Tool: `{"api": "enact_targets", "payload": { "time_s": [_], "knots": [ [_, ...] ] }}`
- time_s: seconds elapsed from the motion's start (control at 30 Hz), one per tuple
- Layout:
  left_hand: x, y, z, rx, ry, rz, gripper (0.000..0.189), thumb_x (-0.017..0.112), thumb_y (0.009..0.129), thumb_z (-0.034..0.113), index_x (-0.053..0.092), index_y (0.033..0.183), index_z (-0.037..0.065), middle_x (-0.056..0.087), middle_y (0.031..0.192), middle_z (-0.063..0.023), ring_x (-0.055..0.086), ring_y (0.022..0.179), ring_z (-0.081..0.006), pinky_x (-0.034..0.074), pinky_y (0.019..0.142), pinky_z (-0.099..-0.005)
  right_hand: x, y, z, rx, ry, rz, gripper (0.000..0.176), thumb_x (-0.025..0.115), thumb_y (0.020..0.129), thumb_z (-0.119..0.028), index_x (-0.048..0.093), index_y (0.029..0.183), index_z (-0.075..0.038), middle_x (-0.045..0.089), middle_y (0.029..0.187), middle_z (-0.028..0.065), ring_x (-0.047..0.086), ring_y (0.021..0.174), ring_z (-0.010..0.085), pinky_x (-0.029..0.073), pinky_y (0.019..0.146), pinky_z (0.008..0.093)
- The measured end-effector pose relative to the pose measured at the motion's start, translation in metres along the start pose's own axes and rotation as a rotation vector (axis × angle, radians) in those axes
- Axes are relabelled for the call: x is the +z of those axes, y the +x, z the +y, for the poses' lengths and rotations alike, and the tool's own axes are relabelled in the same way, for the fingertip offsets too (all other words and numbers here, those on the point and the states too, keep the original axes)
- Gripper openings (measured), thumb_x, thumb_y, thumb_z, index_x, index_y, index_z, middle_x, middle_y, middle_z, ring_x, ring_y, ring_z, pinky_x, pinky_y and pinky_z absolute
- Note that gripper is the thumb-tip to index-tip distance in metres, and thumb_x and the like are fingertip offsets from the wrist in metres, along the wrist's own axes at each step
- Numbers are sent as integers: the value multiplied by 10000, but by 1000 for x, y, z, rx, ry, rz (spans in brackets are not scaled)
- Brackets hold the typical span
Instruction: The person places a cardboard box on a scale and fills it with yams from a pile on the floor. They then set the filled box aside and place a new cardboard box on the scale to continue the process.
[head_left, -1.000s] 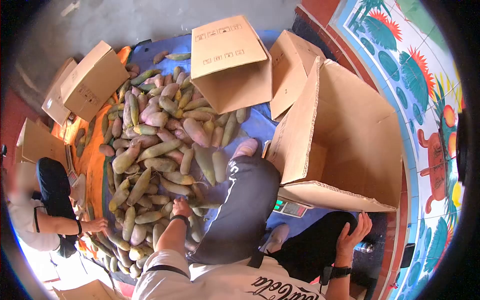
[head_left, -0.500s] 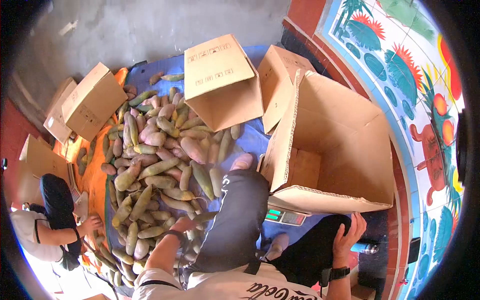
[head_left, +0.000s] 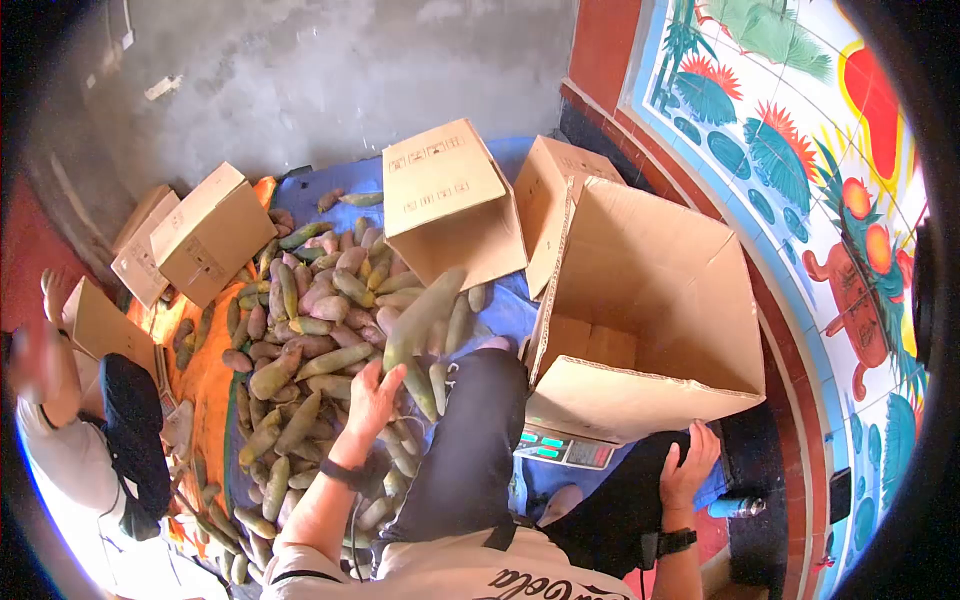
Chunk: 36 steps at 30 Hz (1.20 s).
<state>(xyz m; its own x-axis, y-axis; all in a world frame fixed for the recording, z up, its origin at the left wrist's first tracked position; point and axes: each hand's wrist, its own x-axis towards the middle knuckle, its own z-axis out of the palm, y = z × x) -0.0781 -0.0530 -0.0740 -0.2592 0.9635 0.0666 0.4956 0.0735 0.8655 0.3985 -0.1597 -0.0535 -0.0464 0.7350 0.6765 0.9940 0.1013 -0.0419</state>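
Note:
My left hand (head_left: 370,402) is raised over the heap, fingers apart. Just beyond its fingertips a long green radish (head_left: 428,312) is in the air, smeared by motion and slanting up to the right, its lower end close to my thumb. Below lies a big pile of green and pinkish radishes (head_left: 300,375). My right hand (head_left: 690,465) is by my knee with fingers spread, close under the near edge of a large open carton (head_left: 640,395). That carton stands on a scale (head_left: 565,450) with a lit green display.
Another open carton (head_left: 445,185) lies tilted behind the pile, with a brown box (head_left: 565,165) beside it. More cartons (head_left: 212,235) stand at the left on an orange sheet (head_left: 205,375). A co-worker (head_left: 75,450) sits at far left. A bottle (head_left: 735,507) lies at right.
My left hand has risen from low in the pile, where it gripped a radish, and a blurred radish is now above it. The co-worker has raised an arm. The view has tilted slightly.

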Motion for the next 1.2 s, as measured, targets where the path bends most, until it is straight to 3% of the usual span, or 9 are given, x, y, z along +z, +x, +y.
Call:
{"api": "enact_targets", "payload": {
  "time_s": [0.1, 0.23, 0.3, 0.37, 0.5, 0.7, 0.87, 0.97, 1.2],
  "knots": [
    [-6, -2, 82, 68, -110, 8, 278, 634, 860, 232, 592, 902, -40, 555, 633, -95, 534, 566, -190, 451, 563, -338, 1, -1, 1, 3, 35, -22, 398, 546, 855, -146, 476, 1204, 32, 511, 1206, 207, 462, 1115, 387, 333, 982, 495],
    [2, -3, 150, 294, -308, -73, 311, 631, 850, 163, 541, 1071, -35, 624, 840, -134, 581, 714, -191, 481, 668, -343, 1, 2, -1, -4, 22, 14, 392, 557, 838, -159, 491, 1181, 18, 534, 1166, 201, 494, 1076, 373, 350, 953, 502],
    [14, -2, 169, 473, -157, -8, 346, 635, 843, 164, 529, 1099, -44, 618, 939, -221, 621, 868, -342, 486, 755, -405, 2, -1, 1, 10, 36, -4, 396, 549, 853, -153, 487, 1198, 30, 514, 1199, 202, 463, 1116, 383, 335, 981, 488],
    [28, -2, 186, 682, -74, 100, 398, 682, 802, 170, 527, 1102, -40, 604, 955, -231, 599, 891, -395, 483, 758, -427, 4, -3, 2, 22, 30, -2, 393, 550, 853, -151, 489, 1198, 29, 515, 1198, 202, 464, 1117, 381, 337, 982, 483],
    [51, -3, 211, 949, 189, 165, 459, 740, 692, 161, 557, 1087, 14, 589, 919, -143, 558, 880, -320, 426, 795, -421, 5, -6, 4, 49, 35, 10, 388, 573, 829, -133, 499, 1175, 26, 534, 1185, 194, 489, 1094, 375, 362, 957, 483],
    [85, 2, 194, 1091, 103, 84, 344, 742, 685, 160, 620, 987, 48, 599, 947, -110, 551, 950, -295, 420, 823, -410, 1, -4, 1, 54, 45, 6, 376, 570, 837, -126, 501, 1173, 27, 531, 1190, 198, 485, 1100, 380, 369, 966, 478],
    [68, -10, 177, 932, 24, 156, 282, 678, 724, 61, 615, 998, 38, 572, 1094, -149, 535, 1023, -337, 423, 888, -436, -1, -3, 0, 59, 58, -10, 369, 563, 842, -118, 499, 1173, 32, 531, 1187, 202, 486, 1090, 385, 372, 958, 482],
    [52, -2, 134, 827, 75, 205, 263, 648, 746, 41, 606, 1004, 23, 594, 1059, -156, 553, 1001, -347, 441, 865, -417, -1, -2, -2, 62, 61, -11, 363, 557, 846, -114, 498, 1173, 35, 532, 1182, 205, 489, 1081, 387, 373, 953, 482],
    [11, -4, -70, 392, 522, 68, 138, 564, 761, 75, 608, 885, 31, 612, 909, -184, 566, 873, -375, 460, 790, -445, 3, -1, -1, 45, 46, -12, 347, 544, 862, -116, 507, 1174, 31, 532, 1181, 205, 486, 1083, 388, 374, 945, 477]
  ]
}}
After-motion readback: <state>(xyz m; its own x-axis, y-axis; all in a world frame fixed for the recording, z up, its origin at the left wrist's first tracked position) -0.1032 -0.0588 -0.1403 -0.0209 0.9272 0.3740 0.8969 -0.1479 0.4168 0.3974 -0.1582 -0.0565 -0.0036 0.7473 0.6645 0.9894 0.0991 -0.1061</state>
